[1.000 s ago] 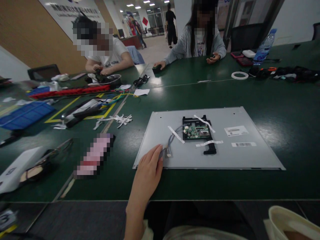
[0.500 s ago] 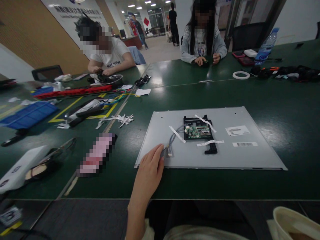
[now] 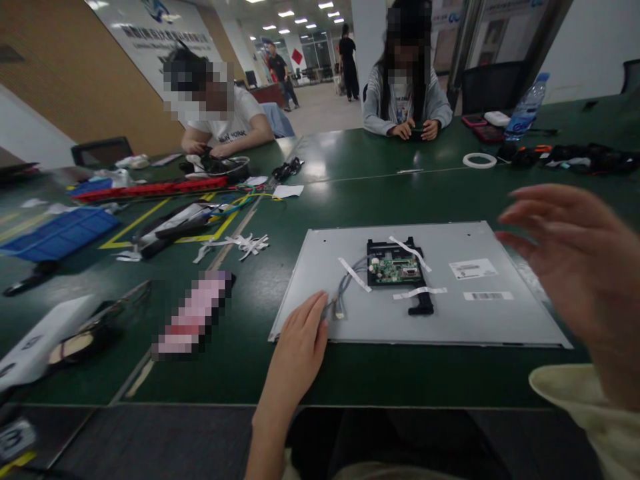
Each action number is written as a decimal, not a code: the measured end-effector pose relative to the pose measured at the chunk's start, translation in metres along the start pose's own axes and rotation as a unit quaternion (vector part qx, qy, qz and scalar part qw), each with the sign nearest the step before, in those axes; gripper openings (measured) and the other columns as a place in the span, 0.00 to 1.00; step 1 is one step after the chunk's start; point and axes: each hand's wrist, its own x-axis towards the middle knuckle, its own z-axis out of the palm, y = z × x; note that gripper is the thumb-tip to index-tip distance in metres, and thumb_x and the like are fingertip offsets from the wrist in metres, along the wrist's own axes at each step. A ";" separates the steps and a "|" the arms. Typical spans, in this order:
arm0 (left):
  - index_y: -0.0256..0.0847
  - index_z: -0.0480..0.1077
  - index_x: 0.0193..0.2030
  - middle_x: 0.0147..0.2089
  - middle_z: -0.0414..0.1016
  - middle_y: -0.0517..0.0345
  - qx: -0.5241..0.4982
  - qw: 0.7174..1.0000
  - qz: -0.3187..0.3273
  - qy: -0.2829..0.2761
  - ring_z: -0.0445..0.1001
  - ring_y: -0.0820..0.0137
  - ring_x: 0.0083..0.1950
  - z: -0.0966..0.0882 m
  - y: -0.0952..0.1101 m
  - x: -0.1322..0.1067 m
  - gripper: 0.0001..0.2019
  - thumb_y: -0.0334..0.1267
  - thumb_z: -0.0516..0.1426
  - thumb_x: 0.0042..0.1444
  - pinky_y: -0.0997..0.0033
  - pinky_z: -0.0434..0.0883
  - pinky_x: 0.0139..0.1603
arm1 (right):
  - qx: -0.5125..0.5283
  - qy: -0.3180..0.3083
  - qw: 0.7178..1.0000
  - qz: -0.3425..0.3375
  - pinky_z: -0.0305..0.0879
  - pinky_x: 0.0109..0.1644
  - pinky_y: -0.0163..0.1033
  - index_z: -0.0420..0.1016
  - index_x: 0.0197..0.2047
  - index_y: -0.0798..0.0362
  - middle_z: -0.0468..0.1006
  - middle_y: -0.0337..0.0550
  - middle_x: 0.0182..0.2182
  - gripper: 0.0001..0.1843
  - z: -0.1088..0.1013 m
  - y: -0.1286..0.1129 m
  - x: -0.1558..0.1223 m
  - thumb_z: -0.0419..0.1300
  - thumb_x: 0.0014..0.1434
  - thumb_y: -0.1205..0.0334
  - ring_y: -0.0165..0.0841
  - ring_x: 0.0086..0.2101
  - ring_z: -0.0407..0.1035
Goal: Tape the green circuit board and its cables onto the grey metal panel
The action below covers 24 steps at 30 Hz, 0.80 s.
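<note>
A flat grey metal panel, which looks like the back of a display, lies on the green table before me. Strips of white tape hold a black bracket with a green circuit board on it. Thin grey cables run left from the board. At the panel's lower left corner, my left hand is closed, a cable end between thumb and fingers. My right hand is raised, blurred, over the panel's right edge; its fingers are apart from the thumb, nothing visible in it.
A phone and cut white strips lie left of the panel. Further left are a blue tray and a white device. A tape roll and a bottle stand beyond. Two people sit opposite.
My right hand has come into view from the right and is up over the panel's right side. My left hand stays at the corner with the cable. The view has tilted slightly.
</note>
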 end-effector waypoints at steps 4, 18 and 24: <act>0.41 0.54 0.65 0.63 0.63 0.48 0.002 1.000 0.004 0.005 0.61 0.62 0.64 0.002 -0.001 0.000 0.21 0.37 0.45 0.65 0.52 0.60 0.65 | 0.018 -0.069 0.997 0.043 0.64 0.56 0.51 0.53 0.65 0.43 0.64 0.46 0.59 0.27 0.040 0.028 0.042 0.45 0.64 0.50 0.41 0.58 0.60; 0.41 0.56 0.63 0.64 0.63 0.49 0.056 0.998 -0.010 -0.038 0.62 0.63 0.64 -0.007 0.004 -0.001 0.21 0.36 0.45 0.64 0.52 0.61 0.63 | -0.268 -0.128 0.955 -0.006 0.49 0.61 0.58 0.55 0.66 0.50 0.53 0.49 0.66 0.27 0.132 0.084 0.060 0.37 0.66 0.56 0.48 0.64 0.46; 0.47 0.57 0.63 0.65 0.60 0.50 0.137 0.986 0.060 -0.077 0.59 0.56 0.66 -0.045 0.038 0.049 0.23 0.40 0.50 0.61 0.45 0.58 0.62 | -0.253 -0.132 0.958 0.013 0.47 0.60 0.60 0.56 0.66 0.48 0.53 0.49 0.65 0.26 0.134 0.086 0.064 0.39 0.66 0.56 0.48 0.63 0.47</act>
